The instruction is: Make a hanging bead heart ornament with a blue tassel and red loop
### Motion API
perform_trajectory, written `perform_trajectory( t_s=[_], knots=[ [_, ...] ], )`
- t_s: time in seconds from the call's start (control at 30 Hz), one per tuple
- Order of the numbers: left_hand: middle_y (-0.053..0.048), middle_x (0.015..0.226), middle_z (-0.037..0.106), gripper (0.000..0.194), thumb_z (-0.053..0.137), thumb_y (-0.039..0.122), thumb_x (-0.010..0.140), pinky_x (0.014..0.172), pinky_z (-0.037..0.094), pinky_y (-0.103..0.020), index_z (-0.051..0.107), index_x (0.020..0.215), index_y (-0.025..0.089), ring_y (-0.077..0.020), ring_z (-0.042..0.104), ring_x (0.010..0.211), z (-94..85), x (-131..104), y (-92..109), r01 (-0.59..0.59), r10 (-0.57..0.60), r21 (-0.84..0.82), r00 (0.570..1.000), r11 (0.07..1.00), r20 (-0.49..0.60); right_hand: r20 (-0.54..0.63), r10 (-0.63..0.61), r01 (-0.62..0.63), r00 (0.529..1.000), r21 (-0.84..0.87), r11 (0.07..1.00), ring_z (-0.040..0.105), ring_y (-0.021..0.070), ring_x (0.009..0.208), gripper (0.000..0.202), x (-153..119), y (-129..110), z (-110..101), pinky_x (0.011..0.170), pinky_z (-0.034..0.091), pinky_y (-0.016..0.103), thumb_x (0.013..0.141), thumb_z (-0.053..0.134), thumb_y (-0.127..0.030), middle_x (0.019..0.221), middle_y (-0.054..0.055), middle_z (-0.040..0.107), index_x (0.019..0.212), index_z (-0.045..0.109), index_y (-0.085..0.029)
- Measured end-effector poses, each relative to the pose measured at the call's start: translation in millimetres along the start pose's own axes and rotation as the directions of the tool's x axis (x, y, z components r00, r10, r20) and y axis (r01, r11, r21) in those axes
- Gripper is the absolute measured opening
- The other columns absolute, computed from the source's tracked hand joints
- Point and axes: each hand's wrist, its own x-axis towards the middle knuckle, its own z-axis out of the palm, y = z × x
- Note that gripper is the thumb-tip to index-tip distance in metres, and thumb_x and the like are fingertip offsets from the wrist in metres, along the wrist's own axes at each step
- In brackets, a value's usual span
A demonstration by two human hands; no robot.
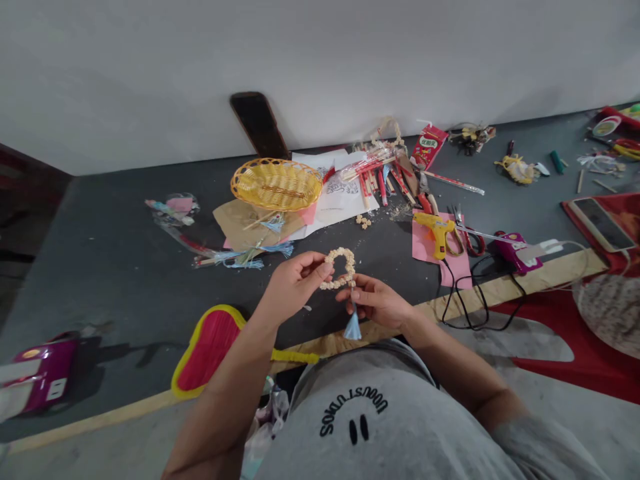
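A cream, knobbly beaded ring (353, 259) with a blue tassel (353, 327) is held up between my two hands, above the near edge of the table. My left hand (300, 280) pinches the ring's left side between thumb and fingers. At the lower right, the fingers of my right hand (375, 300) close around the spot where the tassel joins the ring. The tassel hangs down below those fingers. A few loose cream pieces (363, 221) lie on the table beyond my hands.
A yellow woven basket (277, 185) sits on papers, with blue tassels (250, 257) before it. To the right lie a yellow glue gun (434, 230), scissors (473, 237) and trailing black cords (463, 300). A yellow-rimmed red fan (210, 350) is beside my left forearm. A phone (259, 123) leans on the wall.
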Motion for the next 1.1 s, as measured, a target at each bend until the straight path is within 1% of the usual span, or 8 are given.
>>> perform_trajectory(
  t_s=[0.17,0.27,0.37,0.53,0.63,0.77,0.9,1.1],
  knots=[
    [-0.006,0.082,0.075,0.053,0.068,0.067,0.074,0.064,0.055,-0.029,0.068,0.092,0.018,-0.0211,0.071,0.074,-8.3,9,2,0.046,-0.046,0.013,0.999,0.999,0.017,-0.057,-0.029,0.02,0.998,-0.146,0.989,0.049,0.0049,0.053,0.052,0,2,-6,0.042,0.027,0.017,0.067,0.085,-0.045,0.075,-0.003,0.066,0.106,0.061,-0.019],
    [-0.007,0.083,0.075,0.054,0.067,0.068,0.074,0.057,0.053,-0.027,0.068,0.092,0.017,-0.0209,0.071,0.074,-13.4,16,-1,0.084,-0.084,0.009,0.995,0.996,0.055,-0.045,-0.097,0.071,0.994,-0.406,0.911,0.049,0.0054,0.053,0.041,-5,4,-13,0.045,0.031,0.018,0.078,0.074,-0.046,0.078,-0.002,0.066,0.105,0.062,-0.018],
    [-0.007,0.083,0.074,0.051,0.066,0.067,0.075,0.055,0.053,-0.026,0.069,0.09,0.018,-0.0204,0.071,0.074,-15.6,26,-8,0.131,-0.134,0.035,0.982,0.991,0.134,-0.042,-0.175,0.094,0.984,-0.711,0.697,0.055,0.0079,0.057,0.024,-16,3,-17,0.055,0.042,0.021,0.092,0.056,-0.035,0.083,0.001,0.07,0.105,0.064,-0.017],
    [-0.006,0.081,0.072,0.043,0.06,0.061,0.078,0.056,0.054,-0.028,0.066,0.089,0.02,-0.0224,0.071,0.076,-5.6,47,-25,0.15,-0.185,0.15,0.95,0.977,0.253,-0.125,-0.277,-0.074,0.953,-0.98,0.186,0.071,0.0189,0.085,0.033,-42,-2,-15,0.074,0.048,0.028,0.095,0.049,-0.022,0.102,0.008,0.076,0.124,0.065,-0.018],
    [-0.004,0.074,0.071,0.035,0.051,0.053,0.085,0.056,0.049,-0.027,0.067,0.089,0.022,-0.0218,0.07,0.069,3.5,57,-28,0.038,-0.15,0.352,0.944,0.935,0.295,-0.152,-0.223,-0.159,0.963,-0.987,-0.01,0.073,0.021,0.088,0.031,-55,-3,-15,0.073,0.047,0.027,0.096,0.05,-0.024,0.102,0.008,0.077,0.123,0.066,-0.022],
    [-0.005,0.073,0.072,0.031,0.045,0.041,0.093,0.063,0.043,-0.028,0.07,0.087,0.023,-0.022,0.069,0.071,13.3,66,-23,-0.178,-0.038,0.667,0.954,0.723,0.296,-0.138,-0.138,-0.165,0.981,-0.963,-0.212,0.073,0.0207,0.084,0.021,-72,-7,-17,0.067,0.043,0.026,0.097,0.052,-0.025,0.097,0.006,0.077,0.107,0.071,-0.024],
    [-0.01,0.094,0.075,0.034,0.041,0.035,0.097,0.068,0.044,-0.03,0.072,0.094,0.021,-0.0255,0.07,0.087,21.1,69,-17,-0.234,-0.013,0.818,0.959,0.525,0.283,-0.116,-0.122,-0.148,0.986,-0.942,-0.3,0.071,0.0205,0.08,0.022,-82,-23,-23,0.065,0.043,0.027,0.097,0.053,-0.028,0.088,0.005,0.075,0.088,0.072,-0.022],
    [-0.016,0.104,0.069,0.032,0.041,0.026,0.099,0.078,0.049,-0.036,0.069,0.107,0.013,-0.029,0.067,0.096,19.3,57,-16,-0.222,0.108,0.897,0.975,0.383,0.195,0.018,-0.427,-0.077,0.904,-0.976,-0.203,0.069,0.0173,0.089,0.02,-48,-33,-32,0.075,0.048,0.026,0.097,0.054,-0.023,0.104,0.005,0.073,0.111,0.069,-0.022]
  ],
)
